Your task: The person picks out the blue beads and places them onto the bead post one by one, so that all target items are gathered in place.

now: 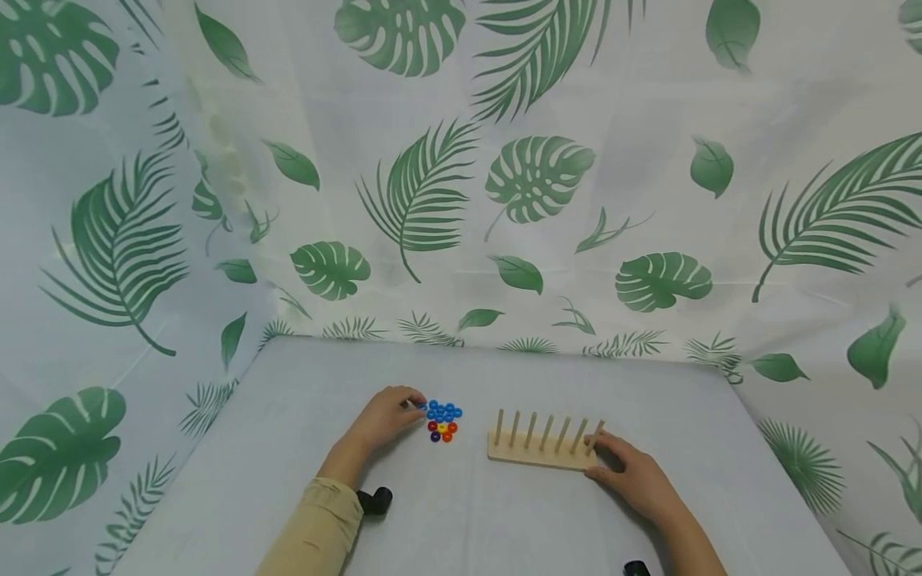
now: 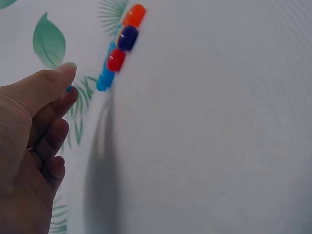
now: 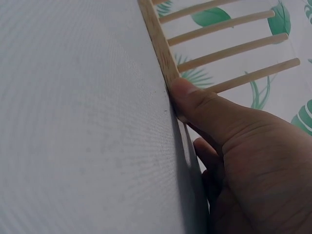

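My left hand (image 1: 389, 416) pinches a small blue bead (image 2: 69, 88) between thumb and index finger; only a sliver of it shows in the left wrist view. Just right of those fingertips lies a cluster of blue beads (image 1: 441, 413). Below them are a few red, yellow, orange and dark purple beads (image 2: 127, 39). Farther right stands a wooden peg rack (image 1: 533, 456), a flat base with a row of several upright pegs. My right hand (image 1: 637, 476) grips the rack's right end, thumb on the front edge of the base; its other fingers are partly hidden behind.
All of this is on a white-covered table (image 1: 446, 512). A leaf-patterned curtain (image 1: 446, 312) hangs at the back and both sides. Black camera parts show by the left wrist (image 1: 376, 502) and near the right forearm (image 1: 637, 568).
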Available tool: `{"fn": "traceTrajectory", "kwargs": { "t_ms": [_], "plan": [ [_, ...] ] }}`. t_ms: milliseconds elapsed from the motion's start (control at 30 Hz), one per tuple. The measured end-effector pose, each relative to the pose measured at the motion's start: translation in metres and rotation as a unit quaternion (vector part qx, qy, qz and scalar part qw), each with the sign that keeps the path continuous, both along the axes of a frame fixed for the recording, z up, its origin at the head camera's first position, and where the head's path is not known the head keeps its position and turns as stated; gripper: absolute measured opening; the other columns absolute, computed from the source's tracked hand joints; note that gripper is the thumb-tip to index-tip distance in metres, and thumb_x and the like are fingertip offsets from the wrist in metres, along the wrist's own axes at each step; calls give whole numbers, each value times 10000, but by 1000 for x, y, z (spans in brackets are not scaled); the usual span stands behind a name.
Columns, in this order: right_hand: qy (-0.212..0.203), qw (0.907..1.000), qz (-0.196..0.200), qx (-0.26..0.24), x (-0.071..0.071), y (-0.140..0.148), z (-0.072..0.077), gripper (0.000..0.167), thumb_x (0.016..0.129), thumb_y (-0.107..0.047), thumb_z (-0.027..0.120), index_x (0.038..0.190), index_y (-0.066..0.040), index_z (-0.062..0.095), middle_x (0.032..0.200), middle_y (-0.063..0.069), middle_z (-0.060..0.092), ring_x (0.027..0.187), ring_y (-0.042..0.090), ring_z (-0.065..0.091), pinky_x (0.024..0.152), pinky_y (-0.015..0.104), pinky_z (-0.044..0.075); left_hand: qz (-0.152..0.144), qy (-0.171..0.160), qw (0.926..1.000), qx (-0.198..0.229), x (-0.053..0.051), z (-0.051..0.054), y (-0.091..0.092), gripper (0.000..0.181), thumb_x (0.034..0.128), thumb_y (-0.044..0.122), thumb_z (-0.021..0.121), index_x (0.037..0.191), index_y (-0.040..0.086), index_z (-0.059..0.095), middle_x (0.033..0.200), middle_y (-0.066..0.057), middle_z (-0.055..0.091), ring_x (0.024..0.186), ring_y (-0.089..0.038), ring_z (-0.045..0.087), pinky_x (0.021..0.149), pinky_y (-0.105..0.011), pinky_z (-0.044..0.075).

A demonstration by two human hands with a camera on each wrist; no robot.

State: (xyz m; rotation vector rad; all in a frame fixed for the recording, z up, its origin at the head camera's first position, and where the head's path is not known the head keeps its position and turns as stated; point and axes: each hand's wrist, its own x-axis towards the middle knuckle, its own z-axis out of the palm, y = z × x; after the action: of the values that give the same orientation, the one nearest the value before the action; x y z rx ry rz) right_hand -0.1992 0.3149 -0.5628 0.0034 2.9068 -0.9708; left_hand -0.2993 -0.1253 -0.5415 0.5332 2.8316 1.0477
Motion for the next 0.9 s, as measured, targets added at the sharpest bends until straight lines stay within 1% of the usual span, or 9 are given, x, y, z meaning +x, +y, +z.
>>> {"fn": "traceTrajectory", "kwargs": {
  "t_ms": [200, 367, 467, 600, 767, 900],
  "plan": [
    [23, 10000, 28, -34, 0, 1, 0, 683, 786, -574, 733, 1345, -210, 588, 1525, 176, 432, 1405, 465, 359, 1095, 649, 295, -175, 51, 9998, 52, -1, 21, 11, 237, 947, 330, 668, 1157, 220, 690, 1158, 65, 664, 1059, -168, 563, 939, -404, 486],
    [3, 10000, 19, -20, -1, 0, -1, 676, 788, -566, 736, 1344, -211, 590, 1525, 172, 432, 1404, 463, 361, 1096, 648, 294, -339, 161, 9991, 189, 1, 40, 25, 270, 951, 348, 661, 1185, 216, 684, 1162, 82, 654, 1054, -162, 555, 931, -389, 482],
    [-25, 10000, -9, -24, -1, 0, 0, 685, 786, -568, 735, 1349, -206, 587, 1530, 164, 429, 1408, 459, 358, 1098, 646, 290, -537, 236, 9977, 332, 4, 49, 33, 285, 957, 346, 653, 1199, 199, 681, 1164, 77, 658, 1055, -165, 560, 930, -401, 490],
    [-69, 10000, -20, -53, -1, 0, 0, 696, 783, -578, 731, 1352, -205, 584, 1535, 163, 422, 1413, 460, 349, 1101, 649, 281, -781, 303, 9953, 487, 8, 55, 44, 289, 965, 349, 641, 1205, 194, 680, 1176, 61, 659, 1057, -179, 564, 924, -426, 498],
    [-49, 10000, -12, -26, -1, 0, -1, 683, 784, -581, 727, 1345, -217, 587, 1535, 159, 424, 1414, 456, 352, 1103, 646, 283, -893, 293, 9935, 635, 13, 58, 58, 277, 966, 371, 634, 1199, 229, 682, 1178, 92, 654, 1045, -150, 560, 908, -387, 490],
    [-18, 10000, 0, -32, 0, 0, -1, 669, 789, -568, 728, 1340, -214, 590, 1533, 164, 425, 1412, 460, 351, 1103, 648, 281, -1028, 294, 9910, 799, 17, 60, 68, 269, 966, 375, 633, 1192, 238, 684, 1166, 108, 651, 1044, -158, 567, 896, -369, 484]
  ]
}}
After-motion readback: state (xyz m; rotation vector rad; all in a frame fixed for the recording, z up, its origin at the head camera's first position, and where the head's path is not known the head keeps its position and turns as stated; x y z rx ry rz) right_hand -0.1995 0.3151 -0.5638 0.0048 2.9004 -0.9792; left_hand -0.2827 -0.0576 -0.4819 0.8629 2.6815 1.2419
